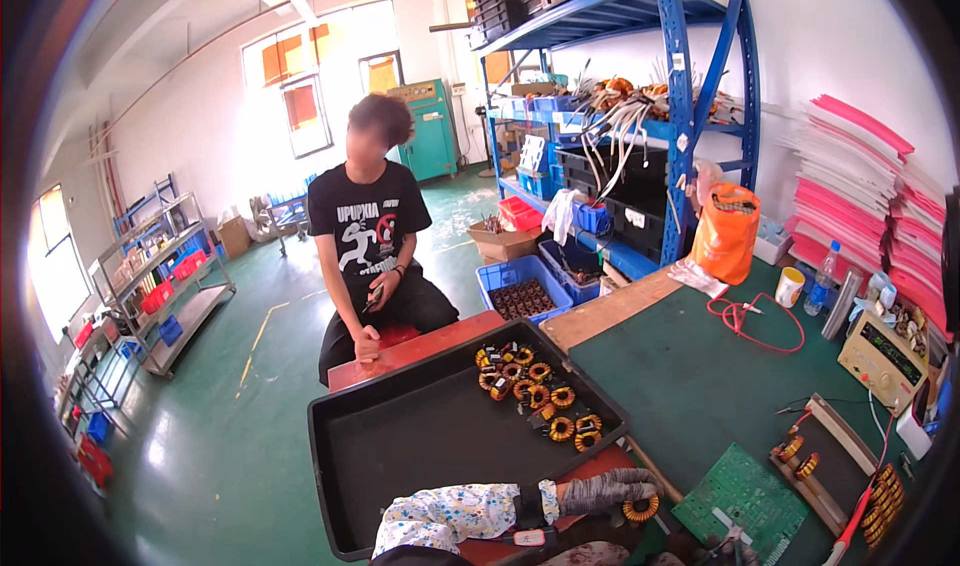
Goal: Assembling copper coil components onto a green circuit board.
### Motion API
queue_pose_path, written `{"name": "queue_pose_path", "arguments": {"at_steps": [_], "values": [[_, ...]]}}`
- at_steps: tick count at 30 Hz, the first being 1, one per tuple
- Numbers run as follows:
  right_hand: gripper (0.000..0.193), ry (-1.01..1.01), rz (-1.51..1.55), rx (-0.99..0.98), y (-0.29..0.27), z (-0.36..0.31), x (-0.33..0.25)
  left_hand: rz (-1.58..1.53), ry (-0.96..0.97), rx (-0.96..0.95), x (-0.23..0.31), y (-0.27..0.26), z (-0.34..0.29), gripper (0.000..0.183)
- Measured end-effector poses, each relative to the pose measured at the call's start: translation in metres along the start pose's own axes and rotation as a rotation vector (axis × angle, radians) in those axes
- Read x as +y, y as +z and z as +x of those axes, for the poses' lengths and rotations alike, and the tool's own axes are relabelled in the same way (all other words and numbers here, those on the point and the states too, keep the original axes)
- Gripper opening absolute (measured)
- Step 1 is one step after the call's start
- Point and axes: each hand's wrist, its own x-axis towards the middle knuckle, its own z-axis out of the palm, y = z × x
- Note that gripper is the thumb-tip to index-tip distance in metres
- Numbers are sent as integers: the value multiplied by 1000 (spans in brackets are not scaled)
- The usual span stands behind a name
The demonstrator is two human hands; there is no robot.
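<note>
My left hand (610, 490), its fingers in dull grey covering below a flower-print sleeve, reaches rightward across the near rim of a black tray (420, 371). Its fingertips close on a ring-shaped copper-wound coil (640, 509). Several similar coils (538, 396) lie loose in the tray's far right part. Just right of my left hand, a green circuit board (745, 503) rests on the bench. At the lower edge, a blurred grey shape (738, 538) over the board may be part of my right hand; its fingers cannot be made out.
Across the tray a person (370, 226) sits, one fist on a red surface. Right of the board stand a wooden-edged fixture with coils (822, 466) and a beige meter (882, 361) with red leads. A bottle (822, 278) and orange bag (726, 231) stand farther back, near blue shelving (672, 116).
</note>
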Motion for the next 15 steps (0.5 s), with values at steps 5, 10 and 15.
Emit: {"name": "queue_pose_path", "arguments": {"at_steps": [5,10,15], "values": [[45,133,979,-20,6,23,-58,-1032,-1167,4,21,-37,5,44],[46,264,1269,20,-19,37,-69,-1143,-1022,-5,23,-48,3,51],[48,392,1538,87,-26,59,-66,-1194,-1041,-32,22,-53,2,54]]}}
